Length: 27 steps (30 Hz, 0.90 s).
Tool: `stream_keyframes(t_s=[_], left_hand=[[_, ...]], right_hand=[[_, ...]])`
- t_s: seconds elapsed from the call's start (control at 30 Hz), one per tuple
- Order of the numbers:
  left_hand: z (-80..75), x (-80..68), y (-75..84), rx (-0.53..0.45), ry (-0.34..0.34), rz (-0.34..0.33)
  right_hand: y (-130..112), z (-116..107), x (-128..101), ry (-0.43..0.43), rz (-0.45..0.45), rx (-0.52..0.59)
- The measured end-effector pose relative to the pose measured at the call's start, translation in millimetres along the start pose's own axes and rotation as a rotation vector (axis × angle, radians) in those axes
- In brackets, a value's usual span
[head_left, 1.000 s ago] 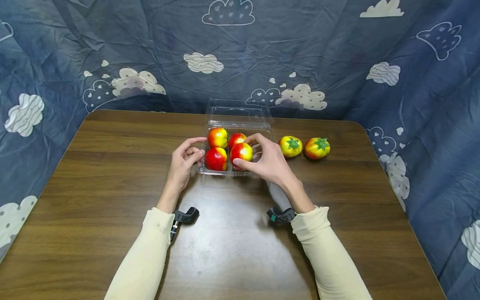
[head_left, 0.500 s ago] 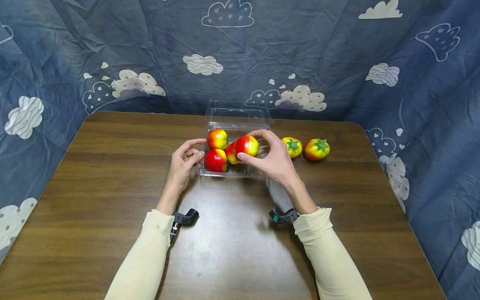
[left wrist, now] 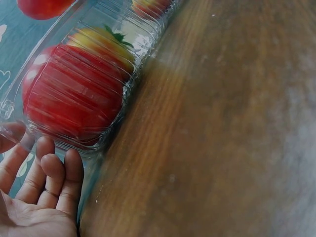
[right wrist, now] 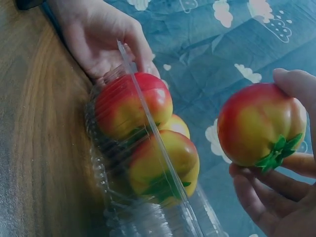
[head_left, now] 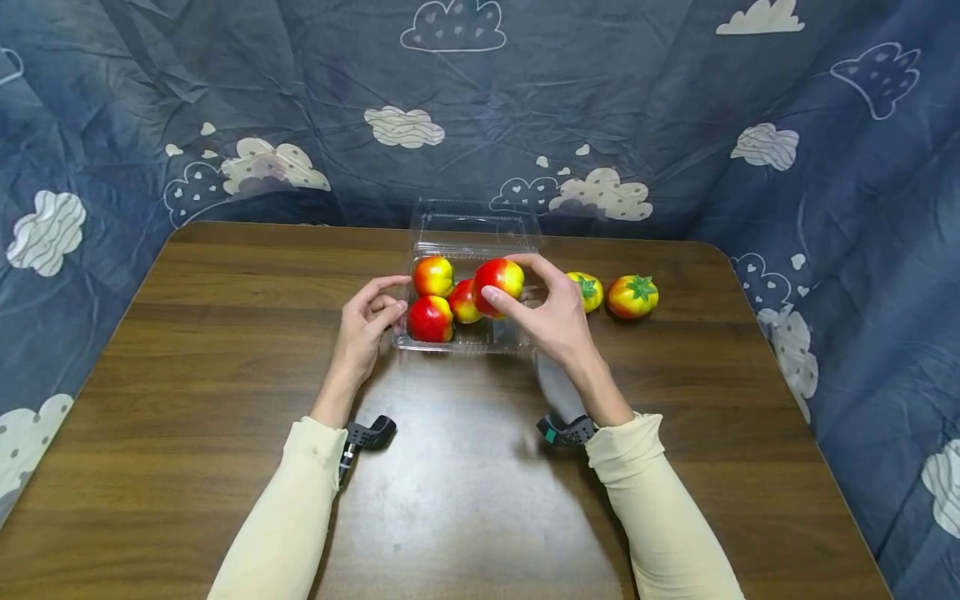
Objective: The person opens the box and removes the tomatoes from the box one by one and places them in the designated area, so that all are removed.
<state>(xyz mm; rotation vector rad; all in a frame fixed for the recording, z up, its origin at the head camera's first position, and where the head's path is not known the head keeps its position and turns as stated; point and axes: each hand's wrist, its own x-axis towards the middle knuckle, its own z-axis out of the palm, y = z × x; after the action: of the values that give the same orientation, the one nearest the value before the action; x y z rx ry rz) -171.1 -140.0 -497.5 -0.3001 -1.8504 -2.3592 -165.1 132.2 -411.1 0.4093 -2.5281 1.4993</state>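
Note:
Between the thumb and fingers of my right hand (head_left: 555, 317) is a red-and-yellow fruit (head_left: 498, 286) with a green leafy top. The right wrist view shows this fruit raised beside the clear plastic box (head_left: 510, 336). Inside the box sit a back-left fruit (head_left: 432, 276), a front-left fruit (head_left: 431, 320) and a middle fruit (head_left: 463, 302), all alike in colour. My left hand (head_left: 362, 329) holds the box's left edge by the fingertips, thumb and index at the rim. In the left wrist view the other fingers (left wrist: 71, 170) curl beside the box corner.
The hinged clear lid (head_left: 476, 223) stands open behind the box, near the table's back edge. Right of my right hand, a partly covered fruit (head_left: 590, 292) and another fruit (head_left: 633, 297) lie on the wooden table (head_left: 450, 483). A blue cloud-patterned cloth (head_left: 345, 67) hangs behind.
My right hand has lifted its fruit from the front of the box and carried it right and back. The middle fruit has come into fuller view. My left hand stays at the edge.

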Motion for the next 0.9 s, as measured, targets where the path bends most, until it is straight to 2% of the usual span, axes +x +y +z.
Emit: stream_keyframes(t_s=[0.13, 0.37, 0.7, 0.9], left_hand=[[-1.1, -0.8, 0.6, -0.001, 0.000, 0.004], [-0.3, 0.1, 0.9, -0.011, -0.007, 0.001], [-0.2, -0.2, 0.2, 0.001, -0.007, -0.004], [0.8, -1.0, 1.3, 0.002, -0.006, 0.001]], right_hand=[[-5.4, -4.6, -0.6, 0.021, 0.015, 0.033], [4.1, -15.8, 2.7, 0.101, -0.061, -0.157], [9.3, -20.0, 2.4, 0.214, -0.028, -0.233], [12.0, -25.5, 5.1, 0.235, -0.077, -0.273]])
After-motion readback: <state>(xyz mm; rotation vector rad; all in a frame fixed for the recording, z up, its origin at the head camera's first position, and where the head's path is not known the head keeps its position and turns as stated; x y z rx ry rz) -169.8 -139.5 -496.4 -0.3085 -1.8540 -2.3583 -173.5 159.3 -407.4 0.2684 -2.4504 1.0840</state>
